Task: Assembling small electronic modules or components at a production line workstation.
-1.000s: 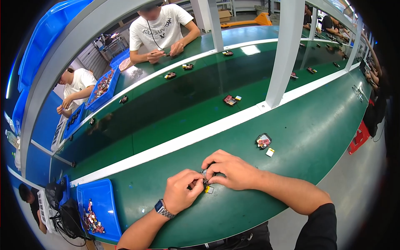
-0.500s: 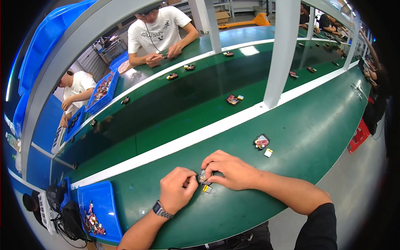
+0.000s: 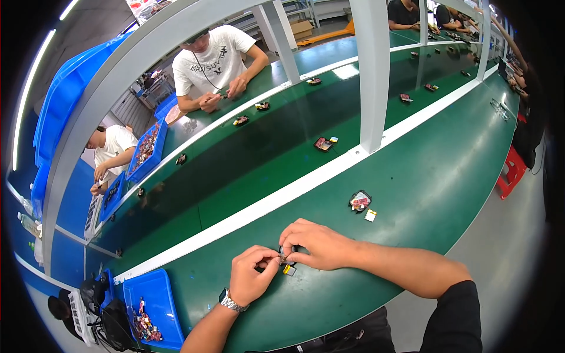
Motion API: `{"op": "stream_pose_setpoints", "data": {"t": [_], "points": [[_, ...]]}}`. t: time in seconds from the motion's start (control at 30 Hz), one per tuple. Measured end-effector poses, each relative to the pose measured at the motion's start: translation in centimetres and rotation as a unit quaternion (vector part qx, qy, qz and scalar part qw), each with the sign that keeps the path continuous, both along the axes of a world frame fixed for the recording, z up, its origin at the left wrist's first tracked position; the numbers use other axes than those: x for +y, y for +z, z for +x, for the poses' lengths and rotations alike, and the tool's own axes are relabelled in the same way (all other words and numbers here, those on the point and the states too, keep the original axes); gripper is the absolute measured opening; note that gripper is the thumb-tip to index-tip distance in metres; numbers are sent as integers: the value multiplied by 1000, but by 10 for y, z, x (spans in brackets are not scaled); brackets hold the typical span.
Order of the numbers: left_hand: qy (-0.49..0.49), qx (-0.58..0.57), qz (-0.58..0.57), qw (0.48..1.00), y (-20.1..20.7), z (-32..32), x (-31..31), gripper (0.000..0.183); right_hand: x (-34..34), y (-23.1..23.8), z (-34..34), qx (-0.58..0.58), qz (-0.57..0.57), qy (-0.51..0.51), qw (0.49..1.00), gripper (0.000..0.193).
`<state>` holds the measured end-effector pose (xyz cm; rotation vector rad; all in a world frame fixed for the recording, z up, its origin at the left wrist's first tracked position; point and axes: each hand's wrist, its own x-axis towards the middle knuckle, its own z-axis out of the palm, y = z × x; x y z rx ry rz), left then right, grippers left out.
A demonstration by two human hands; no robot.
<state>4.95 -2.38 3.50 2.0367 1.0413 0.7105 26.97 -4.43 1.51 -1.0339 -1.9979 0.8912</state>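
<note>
A small open electronic device (image 3: pixel 286 252) with a black case lies on the green table in front of me, mostly covered by my fingers. My right hand (image 3: pixel 321 244) grips it from above and the right, thumb and fingers curled around it. My left hand (image 3: pixel 254 275) is closed in a pinch at the device's left edge, its fingertips meeting those of the right; what they pinch is too small to make out. A flat silver battery with a yellow end (image 3: pixel 289 270) lies just below the device, close to my left fingertips.
A second open device (image 3: pixel 359 201) and its white battery (image 3: pixel 370 216) lie farther right. A blue tray (image 3: pixel 172 300) of small parts stands at left. Beyond a white rail (image 3: pixel 247 215) with grey posts (image 3: pixel 372 76), more devices lie on a dark green belt. Co-workers sit across.
My left fingertips have moved right, from beside the device to touching it next to my right fingers. The whole view has shifted slightly. My right hand keeps its grip.
</note>
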Motion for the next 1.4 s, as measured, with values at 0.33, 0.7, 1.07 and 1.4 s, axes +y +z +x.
{"op": "stream_pose_setpoints", "data": {"t": [0.33, 0.7, 1.07, 1.4], "points": [[-44, 88, 61, 993, 4, 3, 10, 33, 2, 1, 2, 1, 12, 21, 1000, 12], [-45, -199, -307, 929, -4, -9, 6, 33, -6, 14, -6, -55, 160, -20, 985, 10], [-59, -287, -375, 879, -19, -15, 6, 27, -8, 22, -18, -76, 165, -49, 982, 12], [-47, -315, -389, 865, -19, -10, 9, 23, -8, 9, -24, -23, 201, -89, 975, 11]]}}
